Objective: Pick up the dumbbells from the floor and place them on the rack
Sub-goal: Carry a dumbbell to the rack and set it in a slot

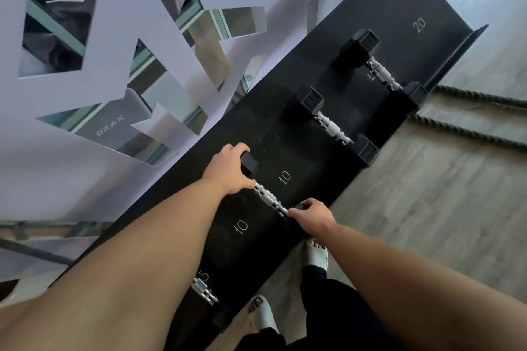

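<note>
A black dumbbell with a chrome handle (269, 199) lies across the black rack (356, 45), between two white "10" marks. My left hand (229, 169) grips its far black head. My right hand (313, 215) covers its near head at the rack's front edge. Two more dumbbells rest on the rack farther right: one (332, 127) in the middle and one (382, 71) beyond it, short of the "20" mark. Part of a fourth dumbbell's chrome handle (204, 291) shows under my left forearm near a "5" mark.
A white cut-out panel with mirror pieces (119, 45) stands behind the rack. Two thick dark ropes (470, 114) lie on the wooden floor at the right. My feet in white slippers (315, 256) stand close to the rack's front edge.
</note>
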